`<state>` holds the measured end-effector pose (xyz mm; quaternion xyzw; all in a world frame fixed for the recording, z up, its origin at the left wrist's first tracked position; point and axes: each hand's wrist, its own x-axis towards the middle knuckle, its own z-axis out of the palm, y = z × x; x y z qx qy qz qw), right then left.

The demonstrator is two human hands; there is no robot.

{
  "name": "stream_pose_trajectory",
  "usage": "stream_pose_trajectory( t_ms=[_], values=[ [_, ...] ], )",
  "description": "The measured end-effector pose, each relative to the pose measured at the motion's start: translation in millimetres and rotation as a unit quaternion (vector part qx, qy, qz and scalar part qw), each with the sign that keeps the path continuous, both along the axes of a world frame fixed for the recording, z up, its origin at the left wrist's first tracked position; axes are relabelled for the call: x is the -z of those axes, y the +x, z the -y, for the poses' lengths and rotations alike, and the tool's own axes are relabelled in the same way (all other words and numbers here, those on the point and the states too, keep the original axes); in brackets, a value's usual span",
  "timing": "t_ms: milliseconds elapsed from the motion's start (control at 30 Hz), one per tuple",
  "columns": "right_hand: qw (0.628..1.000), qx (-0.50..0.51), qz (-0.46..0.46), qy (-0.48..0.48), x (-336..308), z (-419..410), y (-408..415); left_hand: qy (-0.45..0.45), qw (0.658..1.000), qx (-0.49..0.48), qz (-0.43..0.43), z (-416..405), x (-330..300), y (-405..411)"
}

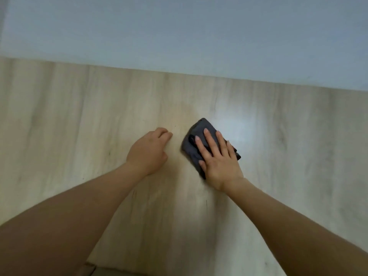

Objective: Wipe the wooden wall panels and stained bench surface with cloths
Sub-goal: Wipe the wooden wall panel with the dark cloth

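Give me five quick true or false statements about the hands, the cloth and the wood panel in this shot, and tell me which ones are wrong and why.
1. The right hand presses flat on a dark cloth. True.
2. The left hand also holds a cloth. False: it holds nothing, its fingers curled against the bare wooden panel.
3. The cloth is white. False: it is dark grey.
4. The cloth lies on the wooden panel, right of the left hand. True.
5. The two hands overlap on the cloth. False: they are apart, with bare wood between them.
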<state>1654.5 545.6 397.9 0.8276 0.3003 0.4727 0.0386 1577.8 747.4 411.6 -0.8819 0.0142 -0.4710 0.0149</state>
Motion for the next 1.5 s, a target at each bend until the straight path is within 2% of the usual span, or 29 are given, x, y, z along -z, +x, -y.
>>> stream_pose_trajectory(
  t_ms=[100, 167, 233, 300, 367, 433, 467, 533, 667, 700, 833, 933, 1000, 1067, 1200, 1300, 1367, 1500],
  values=[
    [0.991, -0.016, -0.008, -0.132, 35, -3, 2, -0.012, 1.0, -0.001, -0.004, -3, -3, -4],
    [0.981, -0.017, -0.002, -0.192, 30, 3, -1, -0.011, 1.0, -0.012, -0.009, -4, -6, -8],
    [0.974, -0.042, 0.052, -0.214, 7, 8, 3, -0.003, 1.0, -0.02, -0.011, -5, -13, -9],
    [0.991, -0.004, 0.01, -0.135, -27, 8, 1, 0.008, 1.0, -0.023, -0.002, -7, -23, -8],
    [0.999, 0.012, -0.033, -0.004, -59, -4, -3, 0.002, 1.0, -0.023, 0.014, -11, -33, -6],
    [0.996, 0.006, -0.032, 0.079, -71, -20, -2, -0.012, 0.999, -0.02, 0.026, -15, -39, -4],
    [0.996, 0.004, -0.022, 0.09, -67, -26, -1, -0.015, 0.999, -0.019, 0.027, -17, -41, -3],
    [0.998, -0.006, -0.011, 0.06, -49, -34, -1, -0.015, 1.0, -0.015, 0.022, -22, -41, -1],
    [0.993, -0.035, 0.029, -0.105, -13, -35, 10, -0.033, 0.999, 0.005, 0.0, -25, -37, 1],
    [0.992, -0.029, 0.014, -0.124, -15, -31, 9, -0.037, 0.999, 0.008, -0.005, -24, -37, 0],
    [0.998, -0.005, 0.052, -0.042, -50, -9, 10, -0.026, 0.999, 0.002, -0.02, -27, -41, -1],
    [0.989, 0.031, -0.012, 0.146, -78, -18, 7, -0.005, 0.999, 0.007, -0.038, -35, -45, -4],
    [0.975, 0.031, -0.029, 0.219, -87, -45, 2, 0.016, 0.998, 0.019, -0.05, -42, -45, -5],
    [0.977, 0.014, -0.028, 0.212, -96, -75, -3, 0.048, 0.998, 0.011, -0.039, -52, -47, -6],
    [0.997, -0.025, -0.023, 0.069, -95, -122, -15, 0.041, 0.999, -0.032, 0.013, -81, -51, -11],
    [0.999, -0.029, -0.006, -0.014, -83, -115, -12, 0.005, 0.998, -0.054, -0.023, -93, -45, -15],
    [1.0, -0.02, 0.013, 0.003, -79, -88, -9, -0.016, 0.998, -0.046, -0.05, -95, -40, -17],
    [0.984, 0.007, -0.008, 0.177, -88, -70, -6, 0.01, 0.998, -0.049, -0.027, -100, -39, -17]
  ],
)
